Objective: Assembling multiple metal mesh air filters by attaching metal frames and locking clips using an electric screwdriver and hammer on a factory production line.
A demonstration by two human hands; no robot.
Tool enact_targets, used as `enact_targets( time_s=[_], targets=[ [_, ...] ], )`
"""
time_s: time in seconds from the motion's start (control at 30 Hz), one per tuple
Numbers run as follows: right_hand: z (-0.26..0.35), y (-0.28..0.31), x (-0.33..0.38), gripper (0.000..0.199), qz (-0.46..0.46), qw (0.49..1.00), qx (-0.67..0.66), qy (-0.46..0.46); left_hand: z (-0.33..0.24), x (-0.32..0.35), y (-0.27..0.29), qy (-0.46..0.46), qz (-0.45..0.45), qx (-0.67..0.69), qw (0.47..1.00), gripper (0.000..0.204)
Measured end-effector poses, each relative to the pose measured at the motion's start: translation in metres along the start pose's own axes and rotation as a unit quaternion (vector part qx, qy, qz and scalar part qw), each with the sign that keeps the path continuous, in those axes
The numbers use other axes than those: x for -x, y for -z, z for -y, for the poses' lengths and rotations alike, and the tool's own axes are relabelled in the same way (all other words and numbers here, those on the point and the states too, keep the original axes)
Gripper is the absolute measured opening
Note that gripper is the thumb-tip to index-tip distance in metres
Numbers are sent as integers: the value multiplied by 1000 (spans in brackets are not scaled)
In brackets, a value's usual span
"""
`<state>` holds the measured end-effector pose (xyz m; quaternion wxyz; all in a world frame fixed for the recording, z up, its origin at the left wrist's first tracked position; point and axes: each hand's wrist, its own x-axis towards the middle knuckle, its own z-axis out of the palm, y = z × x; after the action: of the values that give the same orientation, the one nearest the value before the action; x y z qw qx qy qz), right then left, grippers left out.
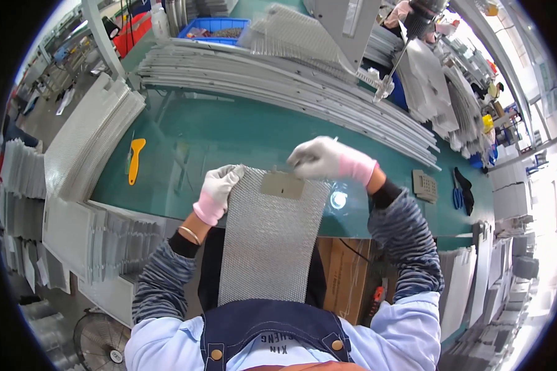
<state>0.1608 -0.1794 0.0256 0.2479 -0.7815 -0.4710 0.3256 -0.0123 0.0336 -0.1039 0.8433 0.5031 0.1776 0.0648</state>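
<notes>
At the near edge of the broad green desk [235,127], a rectangular silver metal mesh panel [269,247] slopes down over the person's dark-trousered lap [211,266], a flat khaki-grey rectangle [281,185] set at its upper end. The left hand [220,190], in a white glove with a pink cuff, has its fingers pressed together, pinching the panel's upper left corner. Gloved alike, the right hand [328,159] hangs by the upper right edge with fingers curled inward; I cannot tell whether they touch the panel or grip anything small. To the left lies a yellow plastic scraper [135,162], well apart from both hands, and beyond it leans a stack of pale mesh panels [90,142]. On the right sit a beige-grey calculator [424,186] and a blue-handled tool [457,196] beside a black item [465,185]. Long silver metal strips [278,83] cross the far side, partly blocked by a light grey upright stand [346,28], with a blue plastic bin [215,41] behind them.
</notes>
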Motion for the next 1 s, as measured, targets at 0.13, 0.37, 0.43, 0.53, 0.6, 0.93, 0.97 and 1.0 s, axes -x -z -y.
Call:
enact_targets(
  time_s=[0.13,0.37,0.43,0.53,0.6,0.93,0.97,1.0],
  targets=[
    [-141,57,-8,15,-270,860,395,-176,-27,17,-29,-124,38,-162,978,23],
    [-224,62,6,28,-316,830,426,-173,-17,22,-21,-175,-26,-34,984,22],
    [-230,59,7,26,-328,831,424,-151,-19,21,-28,-181,-32,-26,983,26],
    [-232,54,-3,21,-354,825,424,-118,-21,23,-26,-192,-24,-17,981,40],
    [-242,53,12,17,-375,786,468,-148,-39,28,-36,-144,49,-137,979,37],
    [-52,47,142,40,-405,902,143,-32,-53,54,-29,-123,108,-62,985,34],
    [-46,44,159,38,-393,912,112,-29,-54,54,-34,-106,128,-48,985,37],
    [-24,42,168,38,-398,910,108,-37,-55,56,-40,-99,135,-52,985,37]
  ],
)
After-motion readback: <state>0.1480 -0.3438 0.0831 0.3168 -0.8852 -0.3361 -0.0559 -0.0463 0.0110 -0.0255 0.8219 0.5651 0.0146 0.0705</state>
